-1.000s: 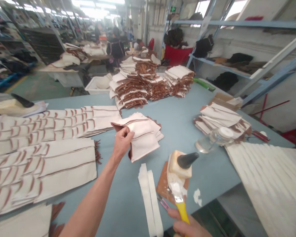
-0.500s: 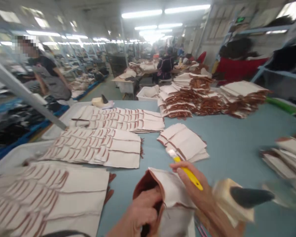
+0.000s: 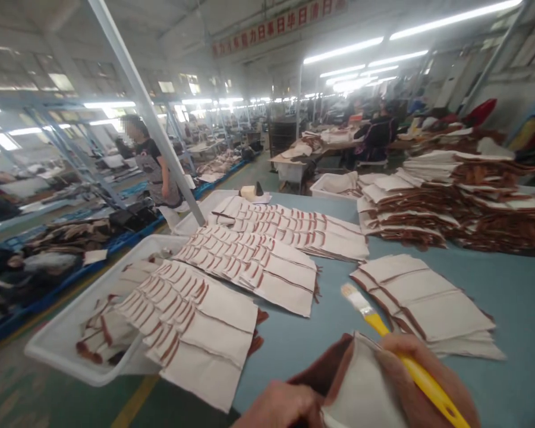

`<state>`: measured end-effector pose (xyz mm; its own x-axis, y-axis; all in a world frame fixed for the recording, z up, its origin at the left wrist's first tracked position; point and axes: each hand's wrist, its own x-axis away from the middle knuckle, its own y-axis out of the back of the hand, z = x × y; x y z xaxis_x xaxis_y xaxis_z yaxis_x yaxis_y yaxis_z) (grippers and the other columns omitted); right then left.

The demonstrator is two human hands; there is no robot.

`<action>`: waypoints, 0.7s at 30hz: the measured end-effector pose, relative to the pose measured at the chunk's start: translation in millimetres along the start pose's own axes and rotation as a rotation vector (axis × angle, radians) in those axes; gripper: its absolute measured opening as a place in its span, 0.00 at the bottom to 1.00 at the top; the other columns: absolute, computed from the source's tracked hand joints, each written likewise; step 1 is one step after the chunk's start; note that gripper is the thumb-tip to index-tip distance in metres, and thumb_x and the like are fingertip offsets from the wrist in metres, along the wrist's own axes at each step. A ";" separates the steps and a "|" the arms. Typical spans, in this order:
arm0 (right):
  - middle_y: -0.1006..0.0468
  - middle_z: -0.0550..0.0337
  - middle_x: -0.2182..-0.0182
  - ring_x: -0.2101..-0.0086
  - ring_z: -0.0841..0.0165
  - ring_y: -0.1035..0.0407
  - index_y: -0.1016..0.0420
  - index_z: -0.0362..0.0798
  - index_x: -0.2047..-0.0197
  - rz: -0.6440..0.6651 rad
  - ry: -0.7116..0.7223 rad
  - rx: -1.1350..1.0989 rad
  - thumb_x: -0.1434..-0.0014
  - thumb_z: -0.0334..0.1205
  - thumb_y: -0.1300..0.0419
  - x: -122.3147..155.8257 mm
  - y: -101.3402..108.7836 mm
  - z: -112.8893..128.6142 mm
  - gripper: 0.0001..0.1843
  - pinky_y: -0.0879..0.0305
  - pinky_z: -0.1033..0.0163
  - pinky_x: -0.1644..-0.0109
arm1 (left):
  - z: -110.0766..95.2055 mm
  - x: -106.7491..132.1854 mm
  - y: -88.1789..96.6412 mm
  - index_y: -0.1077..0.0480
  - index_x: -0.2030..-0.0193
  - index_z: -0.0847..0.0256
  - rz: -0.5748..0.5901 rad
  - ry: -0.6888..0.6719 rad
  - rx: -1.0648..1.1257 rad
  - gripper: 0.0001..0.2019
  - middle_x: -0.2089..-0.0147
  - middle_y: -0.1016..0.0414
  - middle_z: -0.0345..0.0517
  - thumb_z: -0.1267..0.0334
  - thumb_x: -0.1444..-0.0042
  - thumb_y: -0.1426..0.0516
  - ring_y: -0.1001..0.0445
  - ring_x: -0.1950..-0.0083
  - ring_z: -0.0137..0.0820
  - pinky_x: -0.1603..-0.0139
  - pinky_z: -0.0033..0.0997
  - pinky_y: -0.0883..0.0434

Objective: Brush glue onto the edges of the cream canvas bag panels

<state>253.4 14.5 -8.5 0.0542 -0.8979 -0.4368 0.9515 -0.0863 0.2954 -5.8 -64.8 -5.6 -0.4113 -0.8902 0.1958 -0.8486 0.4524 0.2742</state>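
I have the left hand (image 3: 285,407) grasping a cream piece (image 3: 365,386) by its brown-lined mouth, low in my view before the counter (image 3: 517,297); the right hand (image 3: 437,365), against its side, clasps a yellow brush (image 3: 428,386). The piece looks light, floppy, hardly slippery; I'd pinch its seamed edge, probably firmest.

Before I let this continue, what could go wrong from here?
The yellow-handled, pale-bristled brush in the right hand could mark the cream, brown-edged fabric stack near its tip. The nearest row of overlapping cream fabric pieces appears to overhang the white plastic bin, so a bump might slide some off.
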 end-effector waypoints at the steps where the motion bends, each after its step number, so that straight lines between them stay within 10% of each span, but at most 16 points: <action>1: 0.21 0.66 0.81 0.86 0.69 0.30 0.19 0.57 0.66 -0.039 0.042 0.046 0.28 0.56 0.33 -2.4 2.1 9.2 0.16 0.33 0.70 0.84 | -2.5 6.0 3.8 0.17 0.44 0.48 -0.037 0.019 0.007 0.23 0.52 0.11 0.45 0.43 0.44 0.30 0.14 0.50 0.47 0.45 0.40 0.18; 6: 0.19 0.65 0.77 0.81 0.71 0.28 0.22 0.54 0.64 -0.015 0.258 0.167 0.22 0.49 0.42 0.0 -4.4 52.1 0.18 0.29 0.69 0.76 | -18.2 13.8 12.4 0.16 0.45 0.52 -0.260 0.018 0.004 0.21 0.47 0.12 0.50 0.51 0.45 0.33 0.16 0.45 0.50 0.47 0.39 0.17; 16: 0.18 0.65 0.73 0.74 0.70 0.24 0.25 0.54 0.57 -0.078 0.452 0.383 0.19 0.44 0.42 33.7 6.7 67.5 0.11 0.29 0.65 0.67 | -53.6 -2.6 10.1 0.18 0.71 0.54 -0.312 -0.195 -0.226 0.13 0.73 0.17 0.39 0.55 0.37 0.38 0.20 0.72 0.35 0.71 0.25 0.25; 21: 0.22 0.66 0.75 0.77 0.69 0.27 0.26 0.55 0.55 -0.246 0.483 0.467 0.18 0.45 0.44 53.9 21.5 61.7 0.11 0.33 0.63 0.70 | -42.1 1.7 2.1 0.12 0.55 0.48 -0.335 -0.264 -0.248 0.10 0.55 0.07 0.40 0.49 0.35 0.34 0.11 0.59 0.41 0.58 0.30 0.16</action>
<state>258.1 -62.4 26.8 0.0854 -0.5465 -0.8331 0.7299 -0.5348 0.4256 5.7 -63.2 34.9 -0.2268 -0.9576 -0.1776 -0.8569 0.1095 0.5038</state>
